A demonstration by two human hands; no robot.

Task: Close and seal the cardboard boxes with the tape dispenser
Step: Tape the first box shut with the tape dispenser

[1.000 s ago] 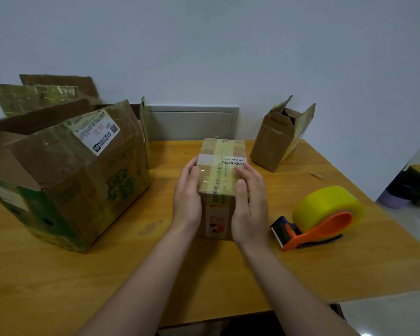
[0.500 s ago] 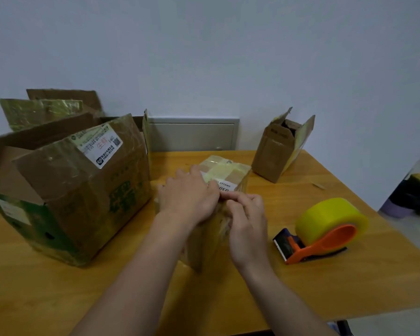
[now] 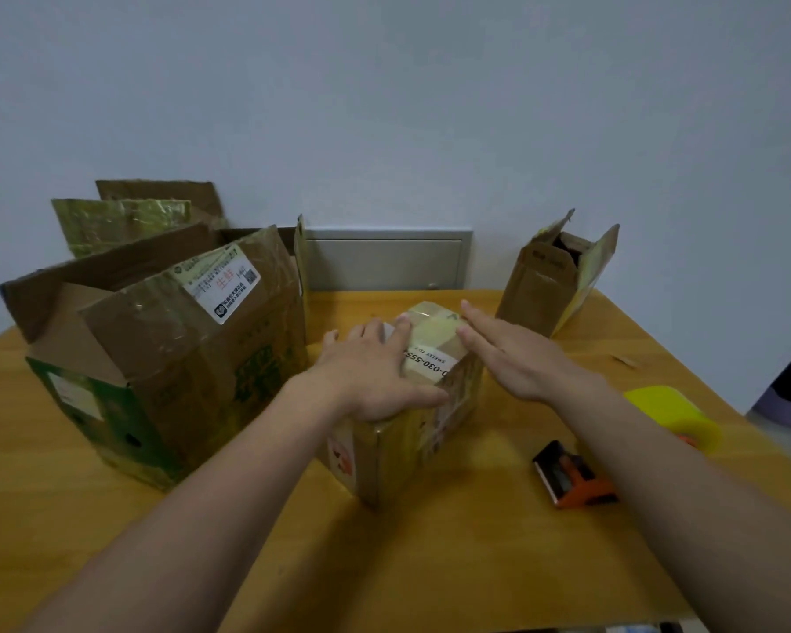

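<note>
A small taped cardboard box (image 3: 412,431) stands at the table's middle, turned so one corner faces me. My left hand (image 3: 375,372) lies flat on its top, fingers spread and thumb along the near edge. My right hand (image 3: 512,354) hovers with straight fingers at the box's right top edge, fingertips touching or just above it. The orange tape dispenser (image 3: 576,477) with its yellow tape roll (image 3: 676,413) lies on the table to the right, partly hidden behind my right forearm.
A large open cardboard box (image 3: 165,358) with raised flaps stands at the left. A small open box (image 3: 553,281) stands at the back right near the wall. The wooden table (image 3: 476,564) ends at the right and near edges.
The small box has been rotated so a corner faces me. My left hand now lies flat on top. My right hand has let go of its side and opened out.
</note>
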